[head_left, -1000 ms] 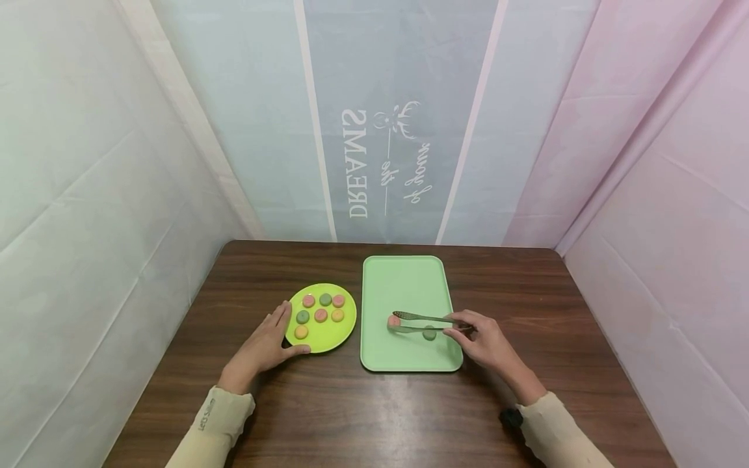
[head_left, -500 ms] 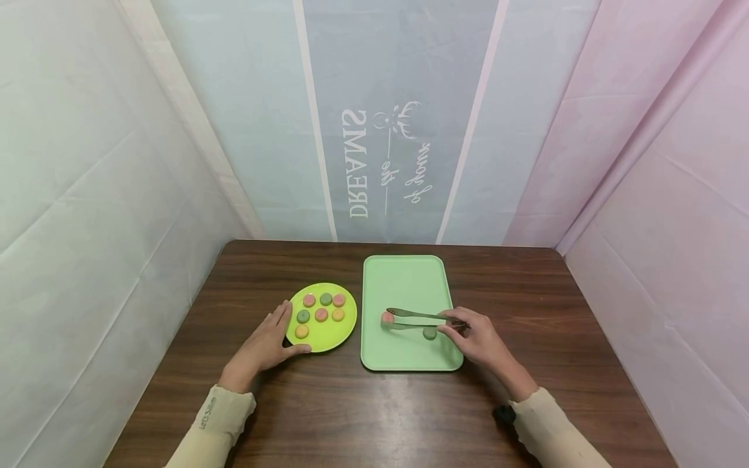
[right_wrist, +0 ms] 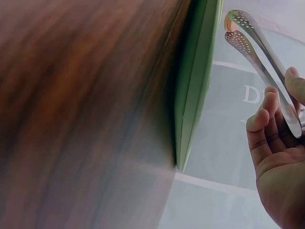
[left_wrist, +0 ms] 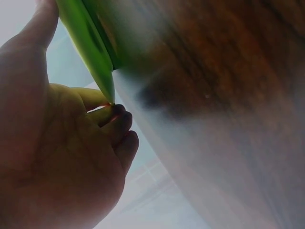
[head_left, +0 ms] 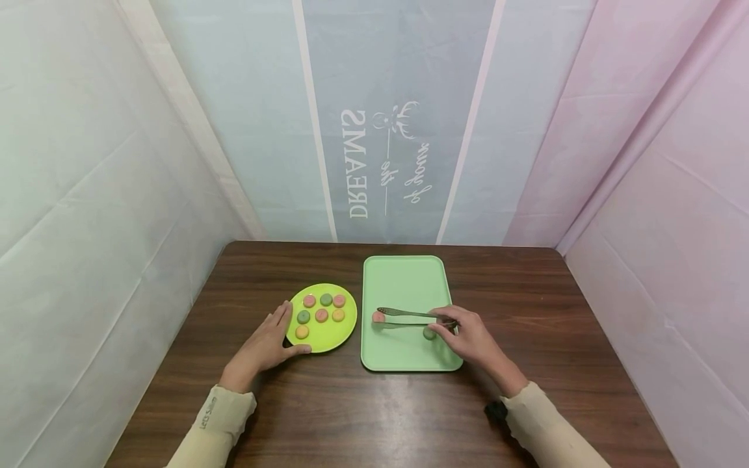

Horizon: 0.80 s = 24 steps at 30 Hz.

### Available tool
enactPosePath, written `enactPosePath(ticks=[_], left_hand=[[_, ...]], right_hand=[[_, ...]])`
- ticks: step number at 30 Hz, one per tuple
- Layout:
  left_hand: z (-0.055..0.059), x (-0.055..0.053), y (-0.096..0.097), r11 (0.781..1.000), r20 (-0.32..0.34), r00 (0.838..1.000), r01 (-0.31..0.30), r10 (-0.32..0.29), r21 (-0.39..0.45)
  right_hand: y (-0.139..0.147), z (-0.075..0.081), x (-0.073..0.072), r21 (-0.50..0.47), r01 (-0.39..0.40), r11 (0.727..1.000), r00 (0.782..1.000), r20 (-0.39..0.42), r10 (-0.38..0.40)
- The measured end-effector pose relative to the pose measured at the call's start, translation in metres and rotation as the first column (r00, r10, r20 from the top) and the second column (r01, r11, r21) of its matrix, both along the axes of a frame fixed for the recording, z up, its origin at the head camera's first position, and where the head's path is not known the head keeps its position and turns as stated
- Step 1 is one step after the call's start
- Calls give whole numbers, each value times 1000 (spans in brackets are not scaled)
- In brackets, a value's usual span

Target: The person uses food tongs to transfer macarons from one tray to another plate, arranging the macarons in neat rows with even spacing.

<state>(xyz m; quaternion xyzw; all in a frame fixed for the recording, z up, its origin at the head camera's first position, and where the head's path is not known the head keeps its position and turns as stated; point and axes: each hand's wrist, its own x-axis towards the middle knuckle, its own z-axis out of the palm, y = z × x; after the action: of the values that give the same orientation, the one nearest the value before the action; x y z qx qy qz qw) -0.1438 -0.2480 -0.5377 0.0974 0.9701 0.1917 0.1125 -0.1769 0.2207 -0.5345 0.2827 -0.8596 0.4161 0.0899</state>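
In the head view my right hand holds metal tongs over the pale green tray. At the tongs' perforated tips is a pink macaron, seen between them in the right wrist view. A green macaron lies on the tray, partly behind the tongs and fingers. My left hand rests at the left rim of a yellow-green plate, fingers extended and thumb spread, touching the rim. Several pink, green and yellow macarons sit on that plate.
A dark wood table bears the plate and tray side by side, with a narrow gap between. Fabric-covered walls stand behind and at both sides.
My right hand and the tongs have moved left across the tray, and the pink macaron has moved left with them. The left hand and plate have stayed in place.
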Motion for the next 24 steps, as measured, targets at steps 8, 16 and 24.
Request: enactPosePath(ticks=[8,16,24], left_hand=[[-2,-1,0,1000,5,1000,1,-1,1],[-4,-3,-1,1000,8,1000,-1,0,3],[-1,-4,-1,1000,14,1000,1,-1,12]], right_hand=[[-11,2,-1,-17,-16,1000,1000,12,17],[-20,1,-3,-34,-45,998,999,10,45],[-30,3,-6,-52,-59,997,998,31,61]])
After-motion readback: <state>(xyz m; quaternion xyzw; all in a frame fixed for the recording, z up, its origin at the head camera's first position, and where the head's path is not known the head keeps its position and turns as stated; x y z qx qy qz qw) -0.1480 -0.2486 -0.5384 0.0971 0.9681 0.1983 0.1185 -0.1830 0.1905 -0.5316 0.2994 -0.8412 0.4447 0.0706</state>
